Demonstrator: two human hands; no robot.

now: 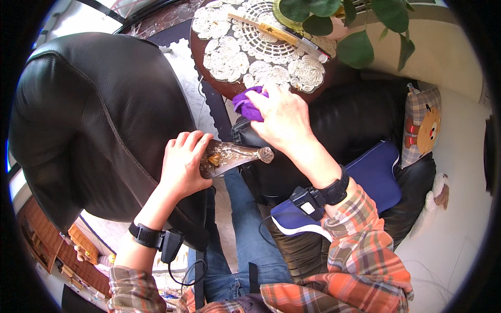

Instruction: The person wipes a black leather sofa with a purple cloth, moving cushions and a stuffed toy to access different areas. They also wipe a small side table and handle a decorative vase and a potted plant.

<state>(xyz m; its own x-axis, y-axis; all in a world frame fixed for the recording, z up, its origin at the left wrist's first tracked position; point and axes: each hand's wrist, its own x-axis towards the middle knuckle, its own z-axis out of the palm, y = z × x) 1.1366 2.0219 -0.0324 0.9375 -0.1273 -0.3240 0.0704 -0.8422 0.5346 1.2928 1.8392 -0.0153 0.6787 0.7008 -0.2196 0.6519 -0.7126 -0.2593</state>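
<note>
My left hand (186, 166) grips the wide end of a tapered brown dish or scoop (235, 153). Pale crumbs and scraps are scattered over its surface, and a small yellow-brown dried piece (214, 159) lies near my fingers. Its narrow end finishes in a rounded, dimpled knob (266, 155). Bunched in my right hand (285, 113) is a purple cloth (249, 104), held at the near edge of a round dark table (219, 84). A white crocheted doily (270, 49) covers much of the tabletop. Dark crumbs dot the doily.
A wooden-handled, pen-like tool (278, 34) lies on the doily. Green plant leaves (356, 47) overhang the table's right side. A black leather seat (113, 105) stands at left; a black sofa (344, 113) at right bears a blue cushion (373, 176) and a plaid pillow (422, 125).
</note>
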